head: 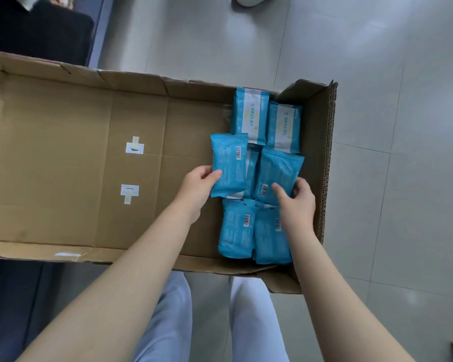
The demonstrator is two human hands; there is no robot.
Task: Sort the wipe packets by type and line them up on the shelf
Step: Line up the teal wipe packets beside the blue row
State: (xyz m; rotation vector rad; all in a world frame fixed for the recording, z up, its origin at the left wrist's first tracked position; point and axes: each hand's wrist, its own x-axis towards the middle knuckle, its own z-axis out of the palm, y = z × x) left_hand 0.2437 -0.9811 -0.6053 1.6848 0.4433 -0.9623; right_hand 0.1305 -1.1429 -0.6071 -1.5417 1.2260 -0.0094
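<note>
Blue packets [256, 178] lie clustered at the right end of an open box [63, 152] (two at the far end show white labels). The left hand [198, 184] pinches one packet [229, 164], back up; the right hand [296, 202] grips another [279, 173].

From my feed I see a floor [403, 100] of large pale grey glossy tiles with thin grout lines, softly reflecting daylight. At upper left stands dark furniture [37, 35], black against a blue-grey panel. A white shoe [251, 0] peeks in at top
</note>
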